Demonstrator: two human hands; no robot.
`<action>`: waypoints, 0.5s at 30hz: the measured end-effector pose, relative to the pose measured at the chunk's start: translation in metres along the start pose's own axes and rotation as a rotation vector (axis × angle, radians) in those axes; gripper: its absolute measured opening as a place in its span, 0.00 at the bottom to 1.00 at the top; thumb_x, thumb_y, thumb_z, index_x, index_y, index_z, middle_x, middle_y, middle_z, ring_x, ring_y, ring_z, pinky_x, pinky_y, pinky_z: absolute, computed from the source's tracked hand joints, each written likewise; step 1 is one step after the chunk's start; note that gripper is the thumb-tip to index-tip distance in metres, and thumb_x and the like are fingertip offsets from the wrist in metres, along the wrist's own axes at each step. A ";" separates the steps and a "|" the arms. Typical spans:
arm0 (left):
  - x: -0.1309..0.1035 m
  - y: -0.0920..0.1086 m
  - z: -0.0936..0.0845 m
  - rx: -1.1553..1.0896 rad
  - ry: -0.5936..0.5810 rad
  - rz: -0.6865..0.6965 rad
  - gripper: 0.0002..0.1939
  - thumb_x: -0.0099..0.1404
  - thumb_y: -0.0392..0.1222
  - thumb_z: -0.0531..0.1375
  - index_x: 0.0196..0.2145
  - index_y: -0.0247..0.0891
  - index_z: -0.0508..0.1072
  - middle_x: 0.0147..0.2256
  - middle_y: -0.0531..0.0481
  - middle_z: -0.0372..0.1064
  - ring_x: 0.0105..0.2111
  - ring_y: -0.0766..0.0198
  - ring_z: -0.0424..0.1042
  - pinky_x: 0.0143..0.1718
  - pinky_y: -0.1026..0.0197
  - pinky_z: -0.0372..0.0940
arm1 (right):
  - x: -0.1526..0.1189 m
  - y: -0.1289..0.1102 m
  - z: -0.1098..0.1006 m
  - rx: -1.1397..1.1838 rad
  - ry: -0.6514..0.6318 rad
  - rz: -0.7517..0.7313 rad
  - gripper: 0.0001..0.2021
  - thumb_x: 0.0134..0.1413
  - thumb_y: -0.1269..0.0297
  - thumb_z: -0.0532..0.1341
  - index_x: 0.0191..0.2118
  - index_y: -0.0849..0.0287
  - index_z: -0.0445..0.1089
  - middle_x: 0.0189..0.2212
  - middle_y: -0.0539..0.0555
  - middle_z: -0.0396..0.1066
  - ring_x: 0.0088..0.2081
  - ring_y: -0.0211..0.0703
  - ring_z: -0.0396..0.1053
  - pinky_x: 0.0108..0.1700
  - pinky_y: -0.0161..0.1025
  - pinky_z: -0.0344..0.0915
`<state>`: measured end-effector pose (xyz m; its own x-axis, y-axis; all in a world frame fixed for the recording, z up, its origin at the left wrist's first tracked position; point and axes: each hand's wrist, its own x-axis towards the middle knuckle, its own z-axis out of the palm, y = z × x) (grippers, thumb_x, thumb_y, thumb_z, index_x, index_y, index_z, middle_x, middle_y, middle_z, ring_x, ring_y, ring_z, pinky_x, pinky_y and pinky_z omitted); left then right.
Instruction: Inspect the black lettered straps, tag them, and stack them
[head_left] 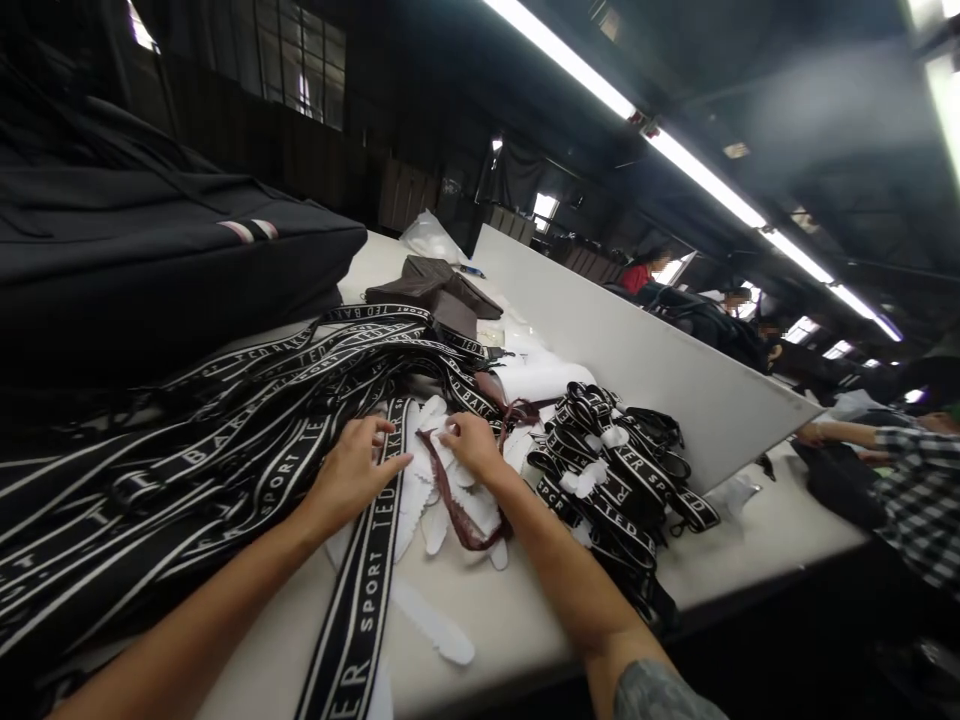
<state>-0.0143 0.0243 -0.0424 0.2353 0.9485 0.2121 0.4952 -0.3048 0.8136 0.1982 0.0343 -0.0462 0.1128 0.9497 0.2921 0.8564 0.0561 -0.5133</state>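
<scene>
My left hand (361,466) hovers at the edge of a black webbing strap (373,580) with white lettering, its fingers and thumb apart. That strap runs toward me over the table's front. My right hand (474,445) is bent over a heap of white paper pieces (414,490) with wavy edges. Its thumb and fingertips close on one of the white pieces; the exact grip is partly hidden. A dark reddish-brown strip (459,515) curls through the heap below my right hand. One loose white piece (435,625) lies nearer me on the table.
Many lettered straps (247,430) spread across the left. A bundle of coiled straps (607,450) lies at right, before a white partition (600,320). A large black bag (172,260) stands at left, grey-brown pouches (427,290) behind. Another person's checked sleeve (919,490) is far right.
</scene>
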 end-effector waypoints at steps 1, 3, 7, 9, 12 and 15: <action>-0.001 -0.001 0.002 0.070 -0.022 0.013 0.29 0.53 0.54 0.64 0.49 0.36 0.68 0.50 0.39 0.63 0.43 0.49 0.72 0.48 0.48 0.67 | -0.002 0.000 0.003 0.015 0.001 -0.011 0.07 0.50 0.72 0.68 0.38 0.61 0.77 0.32 0.55 0.74 0.34 0.43 0.69 0.43 0.39 0.65; -0.003 -0.001 0.005 0.171 -0.040 0.040 0.31 0.54 0.47 0.65 0.54 0.36 0.66 0.50 0.39 0.64 0.43 0.49 0.71 0.48 0.49 0.67 | -0.006 0.001 0.005 0.054 0.015 -0.033 0.08 0.52 0.73 0.67 0.40 0.60 0.77 0.34 0.54 0.74 0.35 0.42 0.70 0.44 0.38 0.65; -0.003 0.005 0.002 0.155 -0.036 -0.015 0.30 0.58 0.36 0.60 0.58 0.34 0.62 0.45 0.43 0.68 0.38 0.55 0.72 0.46 0.54 0.66 | -0.001 0.005 -0.005 0.106 0.133 -0.048 0.09 0.56 0.72 0.63 0.42 0.60 0.76 0.39 0.55 0.73 0.41 0.43 0.70 0.50 0.38 0.65; -0.002 0.007 -0.001 0.123 -0.068 -0.078 0.31 0.59 0.40 0.61 0.59 0.32 0.61 0.42 0.43 0.69 0.37 0.55 0.72 0.44 0.54 0.66 | 0.003 0.008 -0.011 0.109 0.207 -0.042 0.09 0.57 0.73 0.61 0.42 0.61 0.76 0.40 0.57 0.72 0.42 0.44 0.70 0.52 0.40 0.65; 0.000 0.005 0.000 0.117 -0.077 -0.101 0.36 0.56 0.46 0.65 0.59 0.31 0.62 0.41 0.42 0.70 0.37 0.52 0.73 0.44 0.50 0.66 | 0.004 0.006 -0.017 0.097 0.292 -0.037 0.08 0.58 0.72 0.61 0.39 0.62 0.77 0.40 0.59 0.71 0.43 0.47 0.69 0.53 0.44 0.65; 0.003 0.000 0.006 -0.056 -0.037 -0.115 0.34 0.53 0.41 0.66 0.57 0.32 0.65 0.37 0.45 0.71 0.35 0.53 0.73 0.43 0.51 0.67 | -0.004 -0.005 -0.014 0.088 0.332 -0.107 0.07 0.57 0.70 0.63 0.40 0.59 0.78 0.42 0.58 0.71 0.49 0.49 0.67 0.57 0.46 0.63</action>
<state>-0.0087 0.0266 -0.0446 0.2110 0.9728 0.0959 0.4735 -0.1875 0.8606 0.2005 0.0254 -0.0334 0.1946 0.7859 0.5869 0.8271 0.1902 -0.5289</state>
